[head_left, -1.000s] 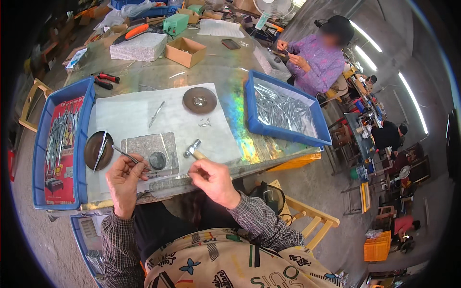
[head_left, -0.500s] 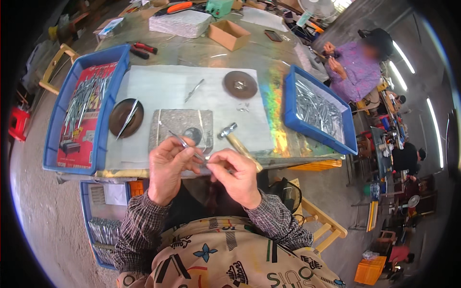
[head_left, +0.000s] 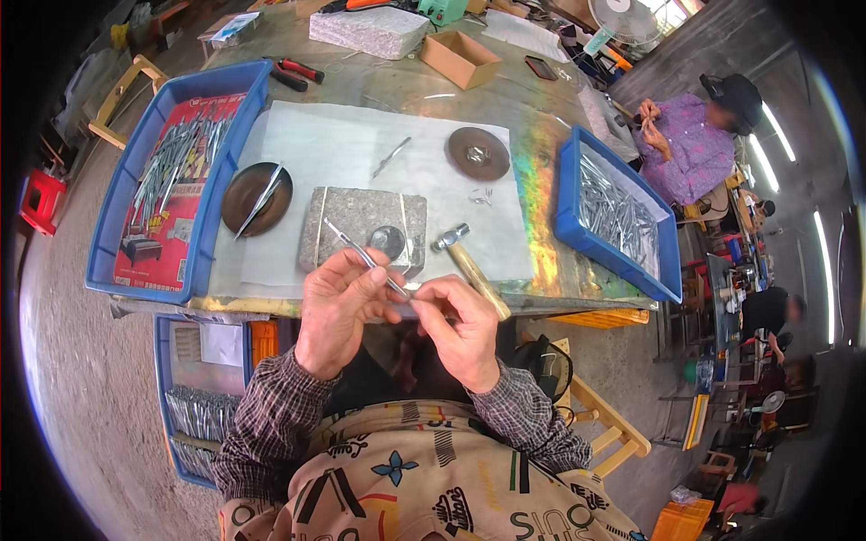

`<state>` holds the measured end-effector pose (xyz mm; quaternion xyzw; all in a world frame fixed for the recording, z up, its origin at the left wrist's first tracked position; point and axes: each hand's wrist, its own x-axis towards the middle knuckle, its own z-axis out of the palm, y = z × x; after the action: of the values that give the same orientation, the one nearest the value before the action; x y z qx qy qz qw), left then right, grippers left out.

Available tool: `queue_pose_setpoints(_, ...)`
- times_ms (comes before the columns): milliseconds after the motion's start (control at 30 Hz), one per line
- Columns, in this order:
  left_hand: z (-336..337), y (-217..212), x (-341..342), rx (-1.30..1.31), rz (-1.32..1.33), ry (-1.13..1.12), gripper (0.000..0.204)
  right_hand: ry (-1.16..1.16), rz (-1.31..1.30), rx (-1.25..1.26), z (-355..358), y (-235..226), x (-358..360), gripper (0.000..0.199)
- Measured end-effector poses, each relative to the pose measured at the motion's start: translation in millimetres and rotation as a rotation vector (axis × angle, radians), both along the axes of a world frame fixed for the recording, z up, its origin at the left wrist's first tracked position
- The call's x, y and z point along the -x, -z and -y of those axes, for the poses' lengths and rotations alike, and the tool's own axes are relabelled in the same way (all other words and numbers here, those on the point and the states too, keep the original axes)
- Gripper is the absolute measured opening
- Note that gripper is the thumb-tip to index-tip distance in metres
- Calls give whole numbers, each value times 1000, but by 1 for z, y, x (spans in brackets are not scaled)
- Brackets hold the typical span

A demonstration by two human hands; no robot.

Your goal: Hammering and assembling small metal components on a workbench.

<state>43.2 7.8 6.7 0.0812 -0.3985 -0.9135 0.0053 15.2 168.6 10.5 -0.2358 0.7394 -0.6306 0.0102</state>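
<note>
My left hand pinches a slim silver metal tool between thumb and fingers, its upper end slanting up to the left over a grey stone block. At the tool's lower end my right hand is closed, thumb against forefinger; anything between those fingertips is too small to make out. On the block lies a dark round disc. A hammer with a wooden handle rests to the block's right. Similar silver pieces lie in a brown dish on the left, and one slim piece lies on the white paper.
Blue trays of silver pieces stand at left and right. A brown dish holds small bits. Farther back are red-and-black pliers and a cardboard box. A co-worker sits at the right.
The view has shifted, so the table sits farther right and higher in the picture. Both hands stay together at the tool, which remains in my left hand.
</note>
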Motion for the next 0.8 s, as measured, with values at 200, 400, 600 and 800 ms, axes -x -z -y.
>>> queue_pose_setpoints(200, -1, -2, -1, -34, 16, 2, 11, 21, 48, 15, 2, 0, -4, 9)
queue_pose_setpoints(400, -2, -1, 0, -31, 26, -8, 12, 24, 6, -35, 2, 1, -3, 9)
queue_pose_setpoints(600, -4, 0, 0, 2, 5, -40, 12, 30, -49, -92, 3, -1, -2, 10)
queue_pose_setpoints(800, -6, 4, 1, 95, -48, -79, 15, 40, -150, -140, 3, -3, -1, 11)
